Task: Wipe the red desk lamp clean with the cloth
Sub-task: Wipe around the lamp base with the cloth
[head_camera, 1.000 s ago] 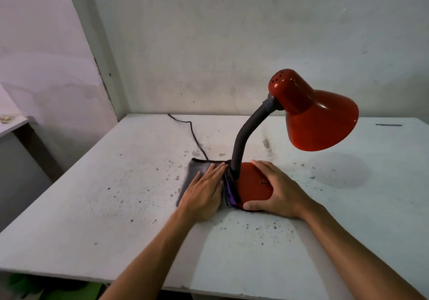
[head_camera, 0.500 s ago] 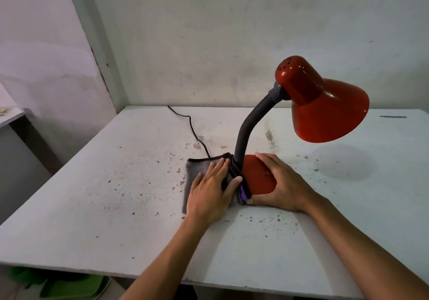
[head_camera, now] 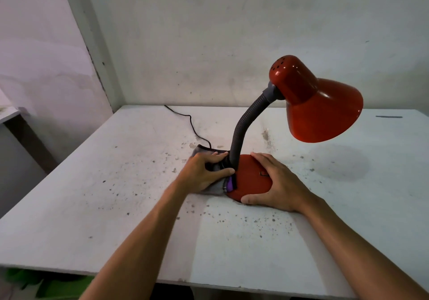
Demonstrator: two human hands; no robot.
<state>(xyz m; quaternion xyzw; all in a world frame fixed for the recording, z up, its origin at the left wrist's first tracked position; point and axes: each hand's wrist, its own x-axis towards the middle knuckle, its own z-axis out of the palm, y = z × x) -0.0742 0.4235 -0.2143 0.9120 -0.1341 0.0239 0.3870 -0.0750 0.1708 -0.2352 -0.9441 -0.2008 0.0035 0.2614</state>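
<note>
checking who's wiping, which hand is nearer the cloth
Left. The left hand grips the cloth beside the lamp neck; the right hand rests on the red base, on the far side from the cloth.

You are in a bare, unfinished-looking room, perhaps a storeroom or plain home corner, going by the stained plaster walls (head_camera: 209, 32), the rough white table (head_camera: 92, 195) speckled with dark spots and pushed into the corner, and one red desk lamp (head_camera: 313, 104).

No readable text or labels.
</note>
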